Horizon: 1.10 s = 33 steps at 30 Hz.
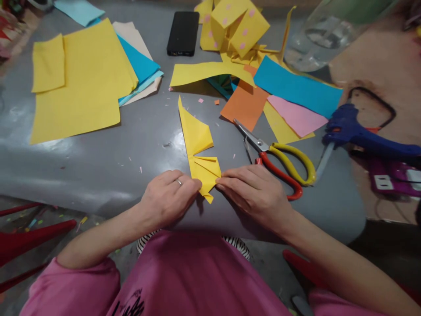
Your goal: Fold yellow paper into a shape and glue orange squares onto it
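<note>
Head view, left hand [171, 193] and right hand [255, 193] hold a folded, notched yellow paper piece [196, 134], left of red-and-yellow-handled metal scissors [262, 146] on grey surface [98, 180], blue plastic glue gun [368, 135] right of the scissors.

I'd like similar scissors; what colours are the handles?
One yellow handle, one red handle; best in head view.

Ahead of you, a black phone [183, 34] lies on the surface [148, 136]; to your right sit a clear container [309, 50], blue glue gun [371, 137] and purple power strip [397, 180].
</note>
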Available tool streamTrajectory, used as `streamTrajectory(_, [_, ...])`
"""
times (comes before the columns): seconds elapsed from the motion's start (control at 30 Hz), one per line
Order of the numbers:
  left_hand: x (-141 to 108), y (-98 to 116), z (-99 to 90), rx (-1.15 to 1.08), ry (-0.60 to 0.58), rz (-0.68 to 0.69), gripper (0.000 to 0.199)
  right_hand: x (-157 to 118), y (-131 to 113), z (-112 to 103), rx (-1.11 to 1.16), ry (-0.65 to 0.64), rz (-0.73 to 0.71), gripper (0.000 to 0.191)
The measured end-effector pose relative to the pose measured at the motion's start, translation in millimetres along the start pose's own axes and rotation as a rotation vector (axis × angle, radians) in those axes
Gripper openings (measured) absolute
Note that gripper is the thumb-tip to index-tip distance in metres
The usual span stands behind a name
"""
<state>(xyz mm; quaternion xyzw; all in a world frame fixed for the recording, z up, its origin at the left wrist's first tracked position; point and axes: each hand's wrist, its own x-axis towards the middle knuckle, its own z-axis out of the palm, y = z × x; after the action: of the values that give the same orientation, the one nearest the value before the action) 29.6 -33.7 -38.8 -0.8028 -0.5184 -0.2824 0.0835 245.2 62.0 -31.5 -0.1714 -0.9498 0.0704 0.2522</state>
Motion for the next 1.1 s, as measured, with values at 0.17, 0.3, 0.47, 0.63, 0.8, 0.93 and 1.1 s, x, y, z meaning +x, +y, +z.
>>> streamTrajectory(0.17, [1.2, 8.3, 1.4, -0.148, -0.062, -0.347, 0.018, 1.7, 0.4, 0.6, 0.019, -0.011, 0.026, 0.006])
streamTrajectory(0.3, [-0.6, 11.2, 3.5, -0.266, -0.056, -0.445, 0.043, 7.8, 1.0, -0.5, 0.003, -0.058, 0.054, 0.013])
streamTrajectory(0.47, [-1.8, 11.2, 5.2, -0.276, -0.062, -0.432, 0.044, 11.1, 2.9, 0.6, 0.011, -0.095, 0.080, 0.020])
streamTrajectory(0.63, [-3.1, 12.3, 5.5, -0.343, -0.027, -0.472, 0.052, 8.9, 4.8, 3.5, 0.045, -0.049, 0.105, 0.018])
streamTrajectory(0.8, [-1.9, 14.3, 4.3, -0.297, 0.009, -0.433, 0.051, 9.2, 5.5, 3.7, -0.002, -0.042, 0.039, 0.019])
streamTrajectory(0.93, [0.8, 13.7, 0.4, -0.273, 0.020, -0.429, 0.040, 9.0, 5.4, 3.2, -0.035, -0.040, 0.027, 0.018])
streamTrajectory(1.1, [0.0, 9.7, -0.1, -0.337, -0.003, -0.505, 0.042, 9.5, 5.9, 3.1, -0.034, -0.037, 0.029, 0.017])
